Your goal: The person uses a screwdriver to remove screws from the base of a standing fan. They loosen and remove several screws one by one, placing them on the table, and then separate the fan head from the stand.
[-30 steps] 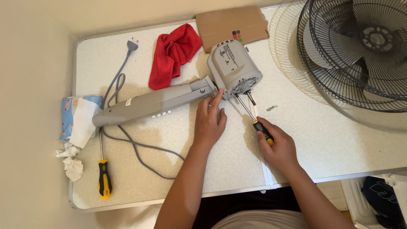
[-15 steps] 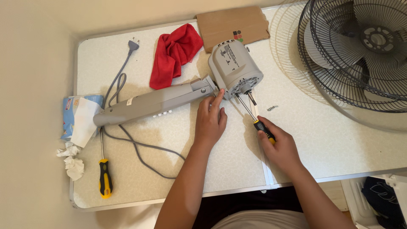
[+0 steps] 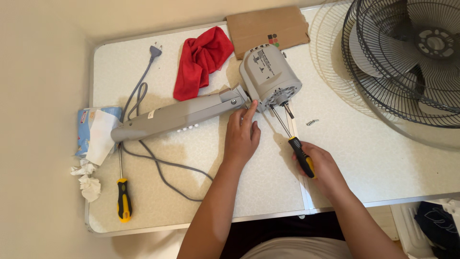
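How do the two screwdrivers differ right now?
The held screwdriver is in the right hand, its tip up at the motor housing; the spare screwdriver lies untouched near the table's left edge. The held one slants; the spare points straight away. Both have yellow-and-black handles.

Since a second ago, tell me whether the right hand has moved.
Yes: the right hand slid slightly back along the screwdriver, away from the motor housing.

a white speckled folding table (image 3: 143, 67) with a metal rim fills most of the view, a seam running across it near the right. a plain cream wall (image 3: 43, 120) lies along its left and far sides. light is soft and warm. at the near right, possibly a white basket (image 3: 407, 225).
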